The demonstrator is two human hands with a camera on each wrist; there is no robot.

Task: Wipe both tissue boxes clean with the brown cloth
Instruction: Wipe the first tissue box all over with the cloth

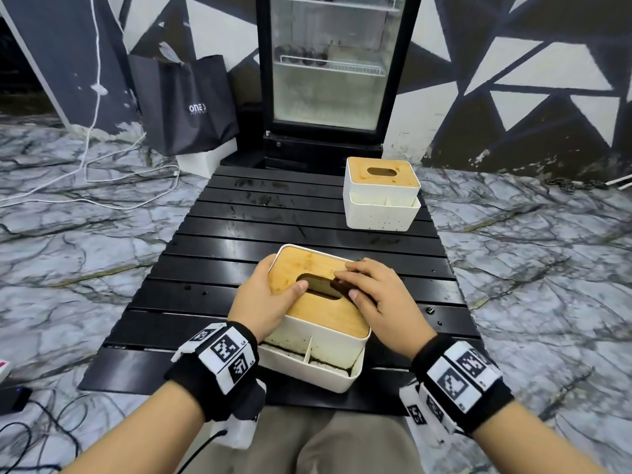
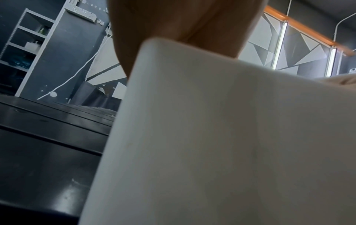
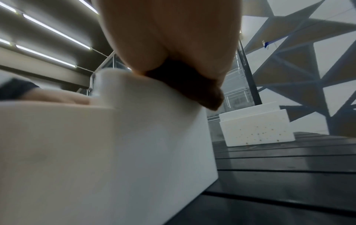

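Note:
The near tissue box (image 1: 321, 314), white with a bamboo lid and a dirty front tray, stands on the black slatted table (image 1: 273, 213) just before me. My left hand (image 1: 280, 278) grips its left side, thumb on the lid beside the slot; in the left wrist view only the box wall (image 2: 212, 137) and palm (image 2: 173, 22) show. My right hand (image 1: 362, 285) holds the brown cloth (image 1: 342, 287) down on the lid right of the slot. The cloth (image 3: 192, 88) bunches under the palm (image 3: 173, 38). The far tissue box (image 1: 381, 213) stands at the table's back right, speckled with spots (image 3: 256, 130).
A glass-door fridge (image 1: 328, 80) stands behind the table, with a black bag (image 1: 184, 104) on the floor to its left. White cables (image 1: 102, 186) trail over the marble floor at left. My knees (image 1: 307, 443) lie under the table's near edge.

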